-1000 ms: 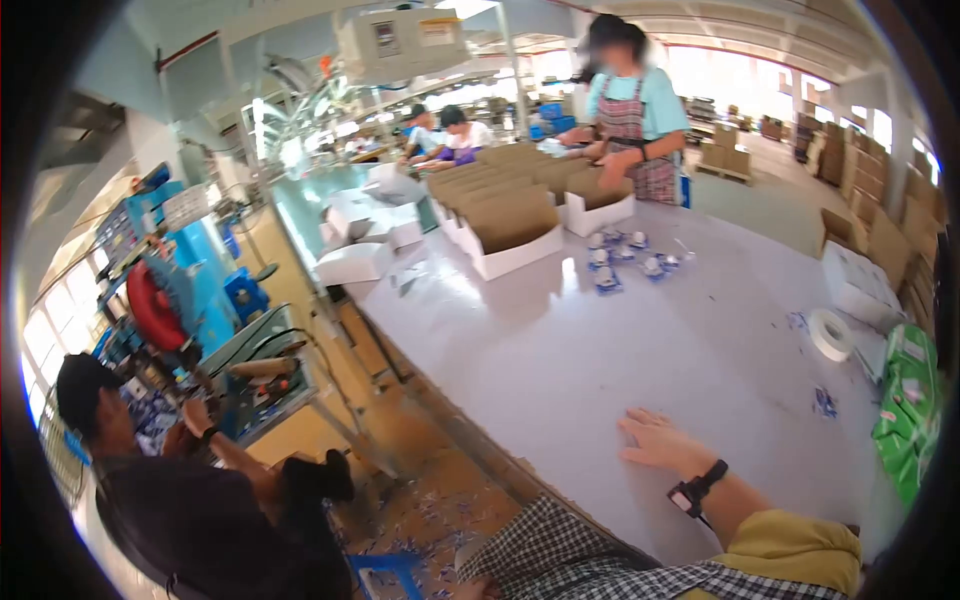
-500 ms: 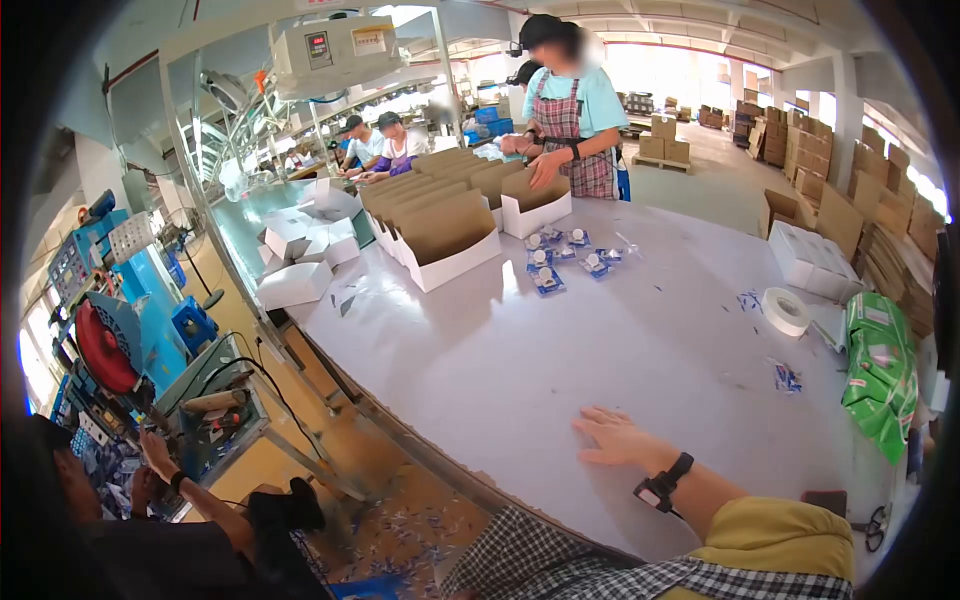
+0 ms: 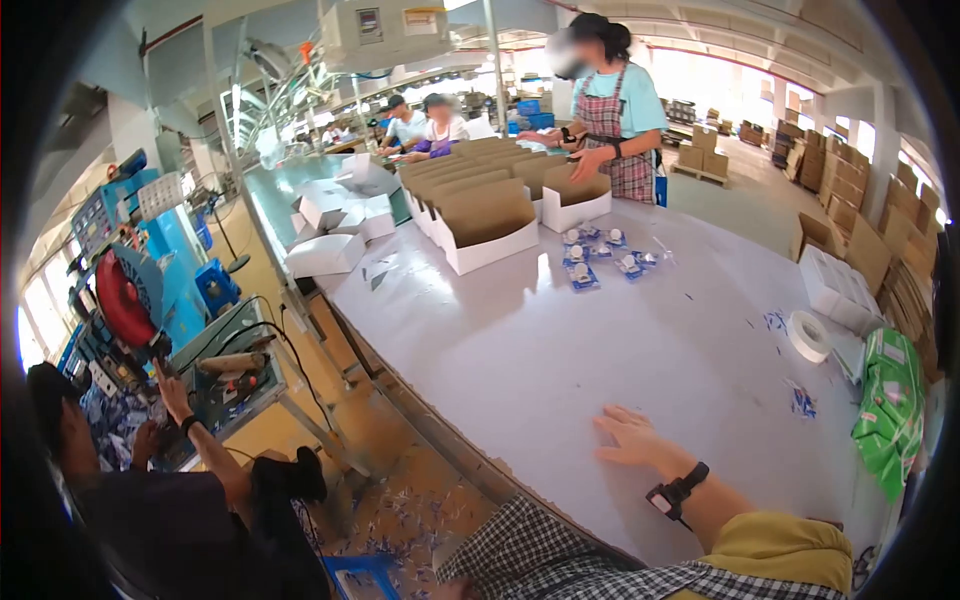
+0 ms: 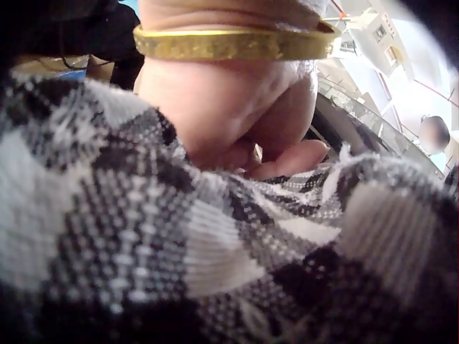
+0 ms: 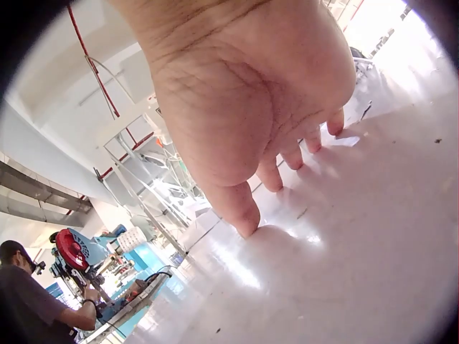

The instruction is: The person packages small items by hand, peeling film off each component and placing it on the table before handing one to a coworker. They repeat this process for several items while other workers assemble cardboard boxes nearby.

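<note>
My right hand rests with its fingertips on the white tabletop, fingers spread and nothing held. The right wrist view shows the same hand, palm raised and fingertips touching the surface. My left hand lies against the black-and-white checked cloth in the left wrist view, its fingers partly hidden by the cloth; whether it grips the cloth is unclear. At the bottom edge of the head view, only a dim part of the left hand shows beside the checked apron.
Open cartons and small blue-and-white packs stand across the table. A tape roll and a green bag lie at the right. Someone in a plaid apron stands opposite; another person sits at a machine on the left.
The head view has swung left and partly back again. The person opposite has turned the head, and the seated person's hand has moved up toward the machine. My right hand stays on the table.
</note>
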A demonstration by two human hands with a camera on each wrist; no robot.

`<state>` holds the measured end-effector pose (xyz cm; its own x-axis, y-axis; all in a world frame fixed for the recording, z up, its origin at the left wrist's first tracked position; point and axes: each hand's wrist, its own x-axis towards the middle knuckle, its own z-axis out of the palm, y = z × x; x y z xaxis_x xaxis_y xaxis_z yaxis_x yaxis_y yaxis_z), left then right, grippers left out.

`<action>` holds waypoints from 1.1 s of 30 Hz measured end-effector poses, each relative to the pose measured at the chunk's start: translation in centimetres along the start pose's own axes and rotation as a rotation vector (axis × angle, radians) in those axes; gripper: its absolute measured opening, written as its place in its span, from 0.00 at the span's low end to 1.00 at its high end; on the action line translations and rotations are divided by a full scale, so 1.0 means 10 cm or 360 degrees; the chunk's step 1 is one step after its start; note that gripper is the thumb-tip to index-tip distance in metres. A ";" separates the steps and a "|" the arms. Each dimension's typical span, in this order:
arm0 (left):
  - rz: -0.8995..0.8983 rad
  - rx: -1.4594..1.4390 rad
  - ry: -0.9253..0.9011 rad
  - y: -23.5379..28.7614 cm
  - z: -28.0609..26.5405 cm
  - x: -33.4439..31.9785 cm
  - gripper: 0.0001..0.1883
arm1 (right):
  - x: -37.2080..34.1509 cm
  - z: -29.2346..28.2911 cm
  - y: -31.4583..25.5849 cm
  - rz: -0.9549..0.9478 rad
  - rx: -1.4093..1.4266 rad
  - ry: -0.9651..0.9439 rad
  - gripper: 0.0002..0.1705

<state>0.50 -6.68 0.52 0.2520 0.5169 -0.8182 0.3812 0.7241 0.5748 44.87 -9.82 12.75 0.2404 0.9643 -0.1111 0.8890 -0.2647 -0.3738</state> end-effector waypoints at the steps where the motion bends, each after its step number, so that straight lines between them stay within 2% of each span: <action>1: -0.0009 -0.0027 -0.0007 0.00 0.01 -0.01 0.19 | 0.01 0.00 0.01 -0.0016 -0.0012 -0.0008 0.40; 4: -0.0041 -0.0081 -0.0035 -0.05 -0.03 0.05 0.18 | -0.01 0.00 0.01 -0.0013 0.0019 0.0016 0.40; 6: 0.0193 0.0074 -0.0051 -0.11 -0.06 0.15 0.17 | -0.06 -0.05 -0.04 -0.0005 0.0028 0.0028 0.40; 7: 0.0192 0.0086 -0.0060 -0.14 -0.07 0.18 0.17 | -0.07 -0.05 -0.04 0.0010 0.0030 0.0032 0.40; 9: 0.0009 -0.0062 -0.0011 0.04 0.01 -0.06 0.17 | -0.07 -0.04 -0.02 -0.0053 0.0055 0.0065 0.40; 15: -0.0109 -0.0180 -0.0077 -0.04 -0.03 0.05 0.18 | -0.03 0.00 0.00 -0.0007 0.0026 0.0041 0.40; 25: -0.0138 -0.0184 -0.0067 0.03 0.00 -0.01 0.19 | -0.04 -0.03 -0.04 0.0048 0.0025 0.0002 0.40; 27: -0.0181 -0.0036 -0.0070 0.08 -0.01 -0.06 0.19 | -0.04 -0.05 -0.05 0.0054 0.0032 -0.0006 0.40; 31: -0.0164 -0.0028 -0.0061 0.04 0.00 0.01 0.16 | -0.02 -0.02 -0.02 0.0022 0.0050 0.0023 0.40; 33: 0.0261 -0.0298 -0.0016 -0.10 0.04 0.10 0.14 | -0.04 -0.03 -0.07 0.0039 -0.0073 0.0035 0.41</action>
<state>0.75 -7.10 -0.93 0.3063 0.6306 -0.7131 0.1633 0.7032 0.6920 44.29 -9.99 13.35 0.2703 0.9577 -0.0990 0.8997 -0.2878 -0.3282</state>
